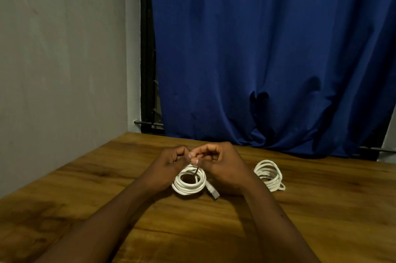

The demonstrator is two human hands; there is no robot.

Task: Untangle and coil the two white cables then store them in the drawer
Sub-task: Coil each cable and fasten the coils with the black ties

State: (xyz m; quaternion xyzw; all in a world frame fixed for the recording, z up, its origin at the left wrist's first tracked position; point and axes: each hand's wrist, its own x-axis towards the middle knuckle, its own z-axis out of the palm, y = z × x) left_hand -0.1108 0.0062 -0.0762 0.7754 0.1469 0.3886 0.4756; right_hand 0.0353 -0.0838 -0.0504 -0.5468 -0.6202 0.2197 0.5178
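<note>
You're working with both hands together, fingertips meeting right above the near coil (188,185). Your right hand (218,164) is pinching the top of a thin dark tie (196,171) that's running down into the loops. Looks like you're cinching it so the turns aren't springing open. Your left hand (171,162) is curling at the coil's far edge, probably steadying it; can't tell what it's gripping. The coil's sitting on the table (321,209), plug (214,192) poking toward you. The second coil (270,175) is lying well apart to your right, wound, parked clear of the work. The drawer isn't showing.
</note>
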